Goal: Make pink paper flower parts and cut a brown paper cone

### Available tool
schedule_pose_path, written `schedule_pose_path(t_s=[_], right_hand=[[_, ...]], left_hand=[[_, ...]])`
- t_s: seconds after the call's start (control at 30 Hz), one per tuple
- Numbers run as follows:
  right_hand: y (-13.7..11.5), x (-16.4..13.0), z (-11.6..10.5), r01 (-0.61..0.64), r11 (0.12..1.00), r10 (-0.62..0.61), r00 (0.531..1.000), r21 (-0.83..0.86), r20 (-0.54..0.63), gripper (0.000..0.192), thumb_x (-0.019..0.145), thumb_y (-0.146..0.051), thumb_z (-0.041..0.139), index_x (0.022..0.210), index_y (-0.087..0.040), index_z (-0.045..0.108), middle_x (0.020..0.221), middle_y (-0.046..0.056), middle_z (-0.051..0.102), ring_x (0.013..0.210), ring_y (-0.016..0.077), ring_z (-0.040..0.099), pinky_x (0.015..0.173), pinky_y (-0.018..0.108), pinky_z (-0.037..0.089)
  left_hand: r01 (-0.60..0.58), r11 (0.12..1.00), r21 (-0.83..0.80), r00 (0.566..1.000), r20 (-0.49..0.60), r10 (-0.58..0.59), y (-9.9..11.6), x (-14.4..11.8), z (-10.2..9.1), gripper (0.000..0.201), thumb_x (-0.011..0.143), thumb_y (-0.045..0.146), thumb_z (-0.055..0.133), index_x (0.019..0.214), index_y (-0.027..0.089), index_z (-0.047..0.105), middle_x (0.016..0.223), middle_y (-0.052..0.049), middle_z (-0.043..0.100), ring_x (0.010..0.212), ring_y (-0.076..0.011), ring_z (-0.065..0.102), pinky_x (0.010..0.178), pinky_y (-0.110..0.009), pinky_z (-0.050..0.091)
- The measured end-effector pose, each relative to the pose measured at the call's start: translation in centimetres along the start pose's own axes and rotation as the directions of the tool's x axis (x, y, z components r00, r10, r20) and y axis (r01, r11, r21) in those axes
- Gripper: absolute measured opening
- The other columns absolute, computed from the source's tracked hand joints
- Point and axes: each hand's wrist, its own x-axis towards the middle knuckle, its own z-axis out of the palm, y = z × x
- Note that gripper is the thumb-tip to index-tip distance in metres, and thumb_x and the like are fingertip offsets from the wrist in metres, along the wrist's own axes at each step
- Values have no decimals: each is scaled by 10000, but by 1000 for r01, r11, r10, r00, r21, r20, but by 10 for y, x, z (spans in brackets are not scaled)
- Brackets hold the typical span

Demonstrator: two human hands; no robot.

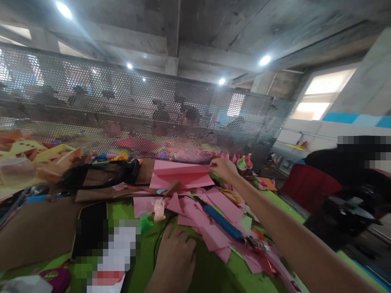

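My right hand (225, 167) reaches across the table and pinches the right edge of a folded pink sheet of paper (174, 179). The sheet has a raised crease along its length and lies over brown cardboard. My left hand (176, 254) rests low on the green tabletop with its fingers curled and nothing visible in them. Just ahead of it is a small pale-pink figure-like item (159, 210). Between the two hands lie pink paper scraps (195, 215), with a blue-handled tool (224, 223) across them.
A perforated metal screen (137, 110) stands behind the table. At left are a dark phone-like slab (90, 228), a brown cardboard sheet (36, 228) and orange and yellow paper pieces (45, 156). Small swirl-topped ornaments (242, 162) sit beyond my right hand. A person sits at far right.
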Motion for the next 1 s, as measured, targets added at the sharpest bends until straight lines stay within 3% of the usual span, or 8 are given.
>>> schedule_pose_path(t_s=[0.3, 0.43, 0.5, 0.6, 0.73, 0.87, 0.93, 1.0], right_hand=[[-10, -13, -35, -54, 995, 77, 958, 88, -277, 174, 859, -304, 582, 750, -178, 633, 854, 69, 680, 852, 207, 587, 698, 260, 373], [-28, -63, -59, 170, 977, -85, 864, 130, -496, 172, 865, -284, 592, 723, -187, 597, 792, 62, 642, 820, 214, 562, 748, 290, 379], [-40, -101, -69, 247, 959, -155, 868, 141, -471, 148, 899, -258, 551, 787, -188, 618, 797, 54, 639, 794, 202, 559, 748, 297, 377], [-57, -161, -80, 409, 897, -335, 877, 168, -345, 123, 905, -189, 534, 857, -199, 647, 793, 42, 655, 762, 186, 567, 729, 301, 369], [-74, -224, -84, 453, 882, -431, 887, 132, -164, 160, 895, -139, 520, 823, -212, 643, 738, 24, 638, 682, 168, 532, 659, 307, 348], [-80, -263, -82, 492, 862, -468, 864, 118, -187, 174, 917, -187, 503, 788, -211, 617, 704, 15, 618, 627, 152, 527, 601, 302, 337], [-80, -277, -85, 524, 832, -484, 846, 181, -223, 159, 941, -228, 481, 887, -224, 631, 700, 5, 633, 616, 141, 546, 581, 290, 345], [-76, -288, -92, 535, 797, -472, 841, 279, -265, 157, 948, -278, 489, 997, -230, 630, 714, 1, 659, 630, 136, 575, 593, 278, 381]], left_hand=[[23, 1000, -9, 1000, 9, -23, 0, -1, -1, 275, 794, 137, 509, 952, 257, 700, 986, -44, 714, 1049, -253, 597, 1034, -504, 342], [-1, 999, 37, 972, -235, 10, 3, -4, -6, 606, 803, 162, 536, 1385, 292, 426, 1376, -59, 529, 1324, -278, 394, 1101, -505, 274], [-10, 995, 99, 914, -402, 49, 8, -8, -16, 684, 841, 214, 532, 1466, 286, 266, 1508, -74, 352, 1399, -290, 267, 1126, -516, 230], [-58, 982, 178, 836, -529, 145, 21, -16, -31, 639, 866, 269, 525, 1456, 292, 280, 1552, -88, 241, 1430, -328, 169, 1130, -540, 201], [-166, 954, 248, 792, -543, 279, 40, -28, -29, 485, 867, 245, 545, 1325, 387, 473, 1457, -36, 438, 1398, -281, 284, 1148, -519, 147], [-336, 911, 237, 703, -581, 410, 47, -43, -4, 222, 892, 283, 554, 1090, 321, 647, 1068, 28, 724, 1157, -164, 577, 1186, -436, 44], [-376, 902, 210, 717, -551, 427, 45, -55, 6, 190, 924, 273, 500, 985, 326, 672, 940, 69, 750, 1046, -123, 636, 1187, -389, 105], [-365, 920, 143, 785, -483, 387, 44, -71, 10, 208, 934, 301, 474, 948, 334, 679, 881, 79, 755, 951, -109, 672, 1142, -344, 271]])
